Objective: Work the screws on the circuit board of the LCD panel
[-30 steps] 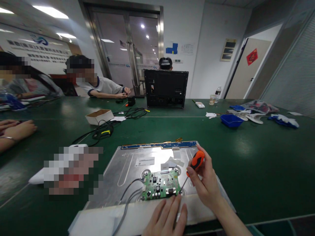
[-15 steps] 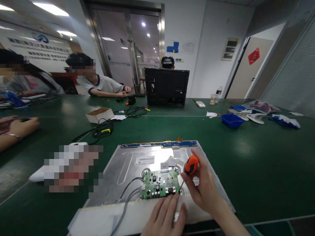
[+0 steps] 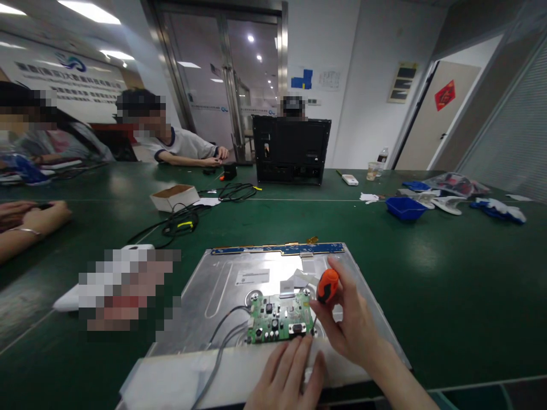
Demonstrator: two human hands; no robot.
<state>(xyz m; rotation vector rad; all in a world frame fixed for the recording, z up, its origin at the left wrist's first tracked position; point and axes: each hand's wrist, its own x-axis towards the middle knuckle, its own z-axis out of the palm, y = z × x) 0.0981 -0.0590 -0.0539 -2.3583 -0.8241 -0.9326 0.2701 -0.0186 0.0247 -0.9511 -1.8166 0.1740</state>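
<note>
Lower centre of frame: your right hand point(image 3: 348, 327) pinches the orange screwdriver point(image 3: 327, 286), tip at the green circuit board point(image 3: 280, 318) corner, left hand point(image 3: 287, 373) flat beside it; fastener being worked, keep tip seated.

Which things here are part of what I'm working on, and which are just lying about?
In use: screwdriver in right hand; green circuit board; metal panel; left hand at the panel's near edge.

Lying about: cardboard box, black cables, blue tray, black monitor.
</note>
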